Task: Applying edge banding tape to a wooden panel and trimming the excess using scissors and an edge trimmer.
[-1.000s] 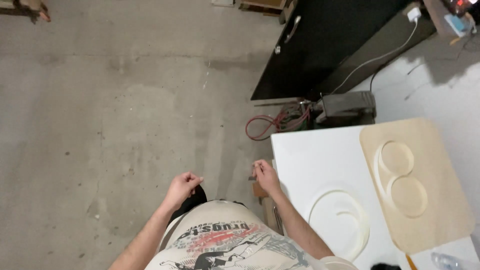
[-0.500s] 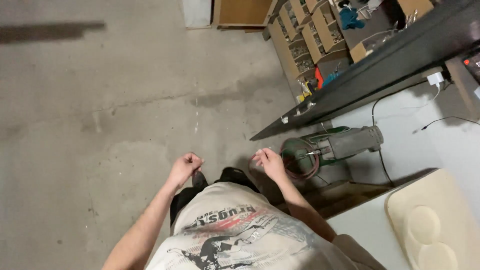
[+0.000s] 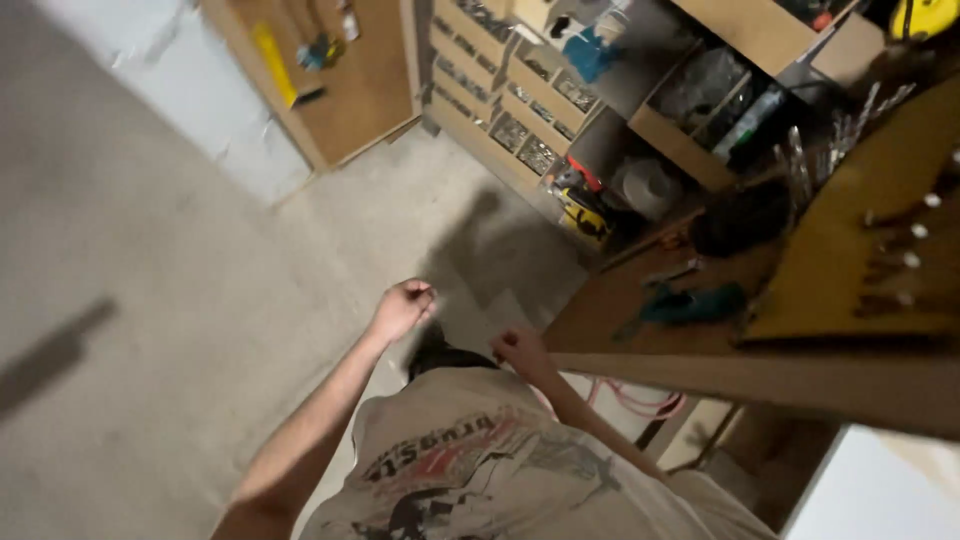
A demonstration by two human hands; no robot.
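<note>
Both hands curled, seemingly empty; wooden workbench just R.

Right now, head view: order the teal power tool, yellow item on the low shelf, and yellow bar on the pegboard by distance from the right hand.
1. Teal power tool, on the wooden bench, right of the right hand.
2. Yellow item, low shelf, up-right.
3. Yellow bar, pegboard, far upper left.

floor: grey | workbench: brown | T-shirt: beige, red-black print | tool: teal

Workbench rt of hands; shelves behind.
</note>
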